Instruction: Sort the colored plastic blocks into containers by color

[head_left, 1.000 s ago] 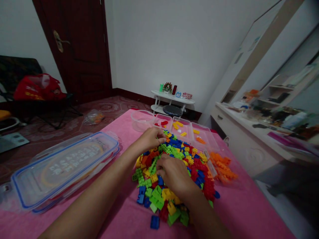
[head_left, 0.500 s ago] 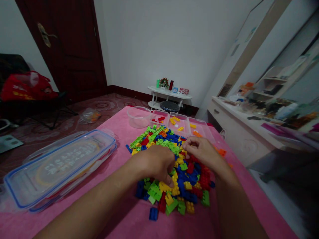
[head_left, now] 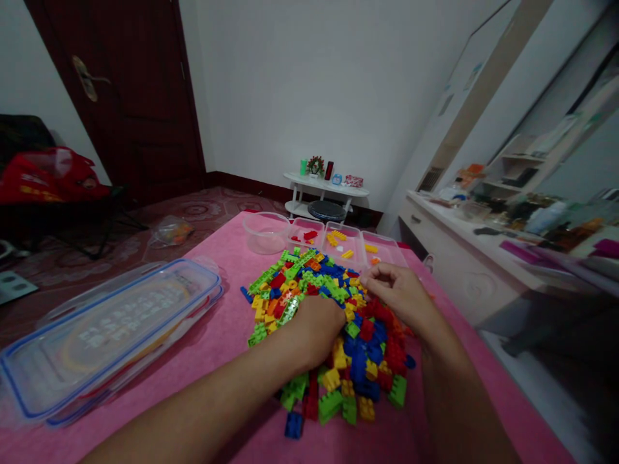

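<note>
A heap of small plastic building bricks [head_left: 319,303] in green, yellow, red, blue and orange lies on the pink cloth [head_left: 227,335]. My left hand [head_left: 314,328] rests palm down in the middle of the heap, fingers curled into the bricks. My right hand [head_left: 399,293] sits at the heap's far right edge, its fingers pinched together over the bricks; what they hold is hidden. Behind the heap stands a row of clear trays [head_left: 348,241] with a few red, yellow and orange bricks in them.
A round clear bowl [head_left: 264,232] stands left of the trays. A large clear lid with a blue rim [head_left: 106,328] lies at the left. A white dresser [head_left: 464,264] runs along the right. A small white table [head_left: 324,190] stands by the far wall.
My left hand slid forward and down into the heap's middle. My right hand stayed at the right edge, still pinched. The view shifted slightly.
</note>
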Action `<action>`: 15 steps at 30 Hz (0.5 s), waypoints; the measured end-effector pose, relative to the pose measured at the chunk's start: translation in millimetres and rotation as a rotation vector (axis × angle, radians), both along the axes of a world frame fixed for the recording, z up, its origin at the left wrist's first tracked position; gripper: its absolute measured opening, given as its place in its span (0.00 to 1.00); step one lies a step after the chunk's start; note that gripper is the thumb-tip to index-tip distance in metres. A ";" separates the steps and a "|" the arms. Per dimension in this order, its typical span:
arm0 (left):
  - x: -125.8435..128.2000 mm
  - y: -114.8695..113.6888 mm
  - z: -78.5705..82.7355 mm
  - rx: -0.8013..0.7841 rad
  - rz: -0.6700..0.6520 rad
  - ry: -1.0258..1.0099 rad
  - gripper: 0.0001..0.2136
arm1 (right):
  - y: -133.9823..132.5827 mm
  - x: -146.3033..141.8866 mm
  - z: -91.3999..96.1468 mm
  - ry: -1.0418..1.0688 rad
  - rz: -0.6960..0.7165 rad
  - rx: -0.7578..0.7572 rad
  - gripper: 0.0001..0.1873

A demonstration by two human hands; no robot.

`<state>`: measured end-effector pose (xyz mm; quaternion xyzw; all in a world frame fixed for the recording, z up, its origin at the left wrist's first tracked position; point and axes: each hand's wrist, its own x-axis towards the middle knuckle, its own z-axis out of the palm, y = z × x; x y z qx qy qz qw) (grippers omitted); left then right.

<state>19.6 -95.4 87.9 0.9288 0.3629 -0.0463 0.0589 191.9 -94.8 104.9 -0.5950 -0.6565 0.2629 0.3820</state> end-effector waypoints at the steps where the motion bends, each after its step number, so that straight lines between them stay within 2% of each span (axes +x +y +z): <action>1: -1.9 7.7 -1.3 0.012 0.064 -0.014 0.12 | 0.9 0.2 -1.2 -0.017 -0.001 0.007 0.11; 5: -17.6 41.7 -13.2 0.016 0.192 -0.210 0.12 | 3.8 -2.0 -7.7 -0.034 0.001 -0.006 0.10; 8: -35.4 64.3 -21.0 0.057 0.279 -0.268 0.12 | 3.5 -7.7 -14.2 -0.057 0.020 -0.025 0.08; 11: -51.3 77.7 -20.2 0.064 0.337 -0.323 0.10 | 1.2 -14.7 -18.9 -0.146 0.095 -0.035 0.14; 13: -57.4 77.7 -13.8 -0.028 0.264 -0.358 0.07 | 0.2 -17.6 -19.7 -0.199 0.137 -0.036 0.18; 15: -57.9 69.1 -4.7 -0.197 0.078 -0.367 0.08 | 0.4 -17.7 -18.8 -0.229 0.125 -0.025 0.17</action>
